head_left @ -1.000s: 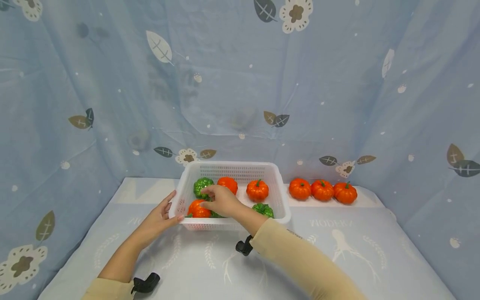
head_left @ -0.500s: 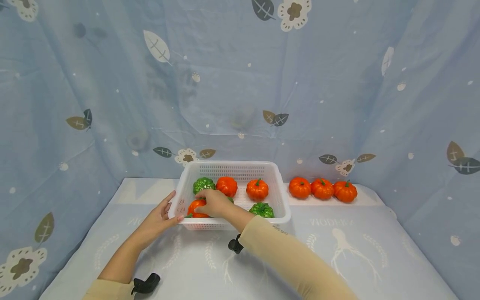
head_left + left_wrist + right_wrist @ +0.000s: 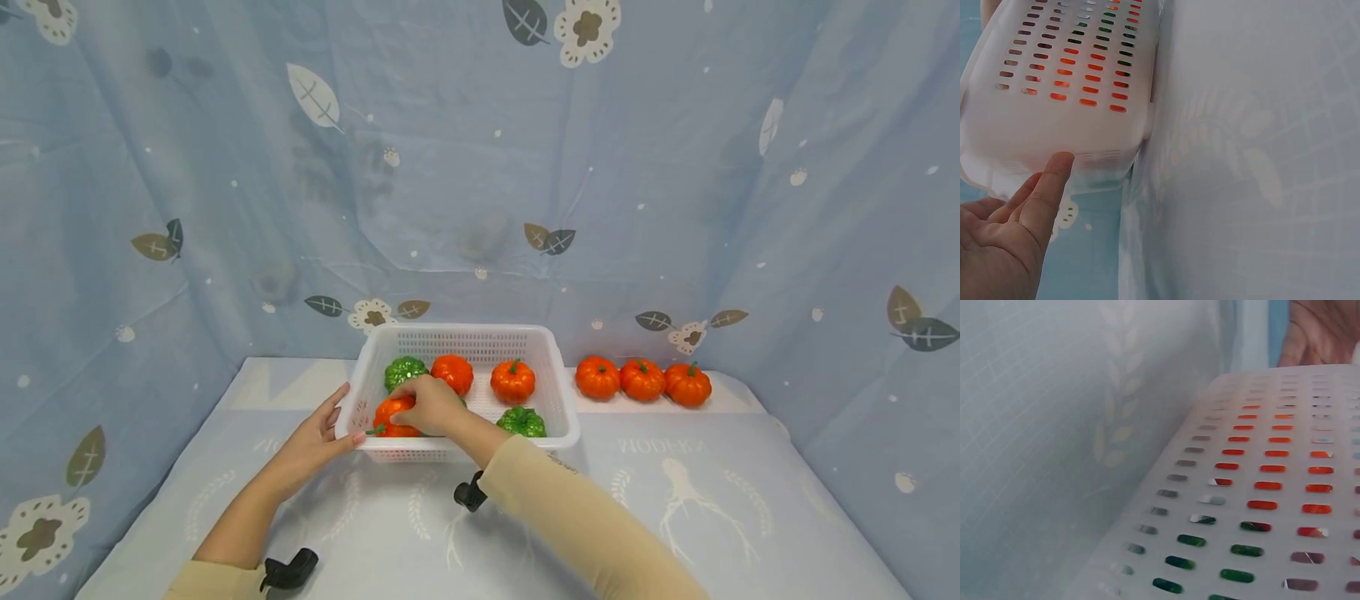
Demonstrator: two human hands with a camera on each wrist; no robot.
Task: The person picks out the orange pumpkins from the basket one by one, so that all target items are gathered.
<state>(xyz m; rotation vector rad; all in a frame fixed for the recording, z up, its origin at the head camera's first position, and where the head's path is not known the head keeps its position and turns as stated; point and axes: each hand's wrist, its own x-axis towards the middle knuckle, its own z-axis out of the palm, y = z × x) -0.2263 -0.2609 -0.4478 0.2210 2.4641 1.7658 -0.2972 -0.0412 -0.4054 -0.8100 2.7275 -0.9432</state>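
Observation:
In the head view my right hand (image 3: 435,406) reaches into the white plastic basket (image 3: 566,400) and grips a small orange pumpkin (image 3: 390,412) at the front left corner. The pumpkin's green stem points left. My left hand (image 3: 315,433) touches the basket's front left corner, its thumb at the rim; the left wrist view shows its extended fingers (image 3: 1047,194) against the outer wall. Two other orange pumpkins (image 3: 513,382) and green pumpkins (image 3: 522,422) (image 3: 405,372) lie in the basket. Something green is mostly hidden under my right hand.
Three orange pumpkins (image 3: 642,380) stand in a row on the table, right of the basket. A pale patterned cloth (image 3: 675,467) covers the table. Blue curtain (image 3: 450,208) hangs close behind and at both sides.
My right hand has moved slightly left and down onto the front left orange pumpkin and closed round it. More of the green pumpkin at the front right shows. My left hand stays at the corner.

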